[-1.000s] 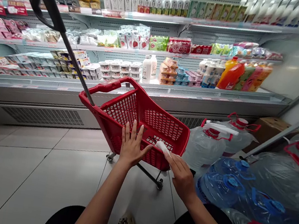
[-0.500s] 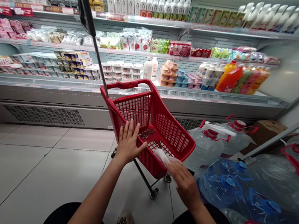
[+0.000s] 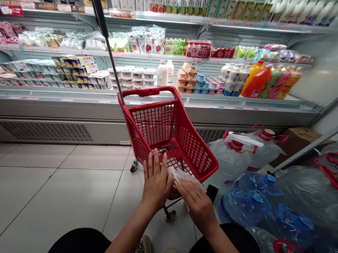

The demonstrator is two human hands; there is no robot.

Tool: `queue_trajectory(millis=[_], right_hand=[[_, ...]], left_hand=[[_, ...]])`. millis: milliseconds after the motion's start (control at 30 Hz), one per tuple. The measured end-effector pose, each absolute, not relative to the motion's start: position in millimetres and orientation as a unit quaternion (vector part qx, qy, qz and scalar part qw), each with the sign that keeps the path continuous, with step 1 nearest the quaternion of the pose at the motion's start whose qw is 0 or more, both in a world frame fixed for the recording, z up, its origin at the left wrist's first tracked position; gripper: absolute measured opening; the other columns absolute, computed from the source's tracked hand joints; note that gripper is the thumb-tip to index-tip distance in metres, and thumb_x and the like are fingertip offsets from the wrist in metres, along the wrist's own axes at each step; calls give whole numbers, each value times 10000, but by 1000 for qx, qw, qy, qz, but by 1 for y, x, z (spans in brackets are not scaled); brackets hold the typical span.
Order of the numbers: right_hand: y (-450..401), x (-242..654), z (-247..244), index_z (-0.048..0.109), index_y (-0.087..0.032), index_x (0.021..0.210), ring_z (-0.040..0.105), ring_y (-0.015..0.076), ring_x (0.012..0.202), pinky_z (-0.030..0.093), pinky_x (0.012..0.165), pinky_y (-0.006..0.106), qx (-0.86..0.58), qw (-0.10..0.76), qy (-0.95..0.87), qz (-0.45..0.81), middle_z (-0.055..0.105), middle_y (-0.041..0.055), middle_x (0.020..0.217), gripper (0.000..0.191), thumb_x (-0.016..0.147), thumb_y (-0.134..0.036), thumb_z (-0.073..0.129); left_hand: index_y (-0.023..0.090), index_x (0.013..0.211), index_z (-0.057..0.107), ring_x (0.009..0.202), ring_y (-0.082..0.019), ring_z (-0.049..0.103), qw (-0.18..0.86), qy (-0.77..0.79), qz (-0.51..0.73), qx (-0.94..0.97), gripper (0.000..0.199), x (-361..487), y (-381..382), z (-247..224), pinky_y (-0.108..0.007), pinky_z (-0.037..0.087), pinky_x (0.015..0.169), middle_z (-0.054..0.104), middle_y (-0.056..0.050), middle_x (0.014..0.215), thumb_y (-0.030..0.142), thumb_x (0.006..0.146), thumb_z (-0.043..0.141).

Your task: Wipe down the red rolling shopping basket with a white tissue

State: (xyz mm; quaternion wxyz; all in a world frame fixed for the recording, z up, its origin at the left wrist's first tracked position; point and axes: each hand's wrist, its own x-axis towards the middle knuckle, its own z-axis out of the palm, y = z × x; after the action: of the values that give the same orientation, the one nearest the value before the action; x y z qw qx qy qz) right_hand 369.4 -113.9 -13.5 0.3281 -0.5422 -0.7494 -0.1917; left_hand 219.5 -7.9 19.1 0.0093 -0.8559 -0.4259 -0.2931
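A small red shopping cart [image 3: 195, 150] with latticed sides and a tall pole stands in front of me. My left hand [image 3: 156, 180] lies against the cart's near side, fingers extended, holding nothing. Just to its right, my right hand [image 3: 197, 202] presses a white cloth or tissue [image 3: 180, 174] onto the near rim of the basket. The fingertips of both hands are close together at the cloth. Parts of the near rim are hidden beneath the hands.
Behind the cart runs a refrigerated display [image 3: 109, 112] with bottles, cups and packs. Large water bottles [image 3: 244, 206] crowd the right side, near a cardboard box [image 3: 299, 137]. A dark flat object [image 3: 211, 192] lies between cart and bottles. My shoes are below.
My left hand has moved right along the cart's near side. The right hand and the cloth have shifted slightly left, closer to it. The camera view has shifted a little.
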Motion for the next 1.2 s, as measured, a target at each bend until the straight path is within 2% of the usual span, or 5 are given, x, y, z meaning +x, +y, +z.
queue_trajectory(millis=[267,467,633,800,1200], right_hand=[[-118,465,-14,326,-300,1634,546,227,1413,488,1182,492,-569,335,-718,-220,571,60,1535,800,922,65,332],[-125,404,-14,266,-245,1654,496,219,1453,461,1206,474,-579,329,-717,-203,545,76,1555,878,845,97,257],[-120,363,-1,268,-189,1649,506,207,1443,493,1179,406,-499,305,-789,-190,585,99,1512,694,994,17,365],[-113,398,14,338,-221,1627,523,200,1429,470,1200,422,-455,275,-833,-151,581,86,1519,620,1041,-53,454],[-47,423,22,250,-313,1652,493,207,1452,455,1218,468,-501,318,-785,-176,521,63,1573,689,1045,-8,365]], left_hand=[[236,1678,130,1624,-328,43,-10,-371,-271,-888,714,184,18,24,-591,268,1265,-42,-139,1765,193,1022,409],[169,1680,94,1612,-301,163,46,-401,-253,-879,698,182,20,33,-548,273,1283,148,-186,1741,168,1036,362],[141,1679,26,1604,-271,213,84,-397,-251,-879,718,192,-3,34,-482,277,1293,229,-173,1724,324,1077,372],[169,1683,68,1598,-283,239,93,-384,-235,-888,813,168,-1,32,-483,251,1301,227,-140,1730,542,1050,415],[208,1683,25,1609,-264,204,94,-404,-236,-879,785,142,36,33,-481,202,1310,169,-98,1749,560,1062,349]])
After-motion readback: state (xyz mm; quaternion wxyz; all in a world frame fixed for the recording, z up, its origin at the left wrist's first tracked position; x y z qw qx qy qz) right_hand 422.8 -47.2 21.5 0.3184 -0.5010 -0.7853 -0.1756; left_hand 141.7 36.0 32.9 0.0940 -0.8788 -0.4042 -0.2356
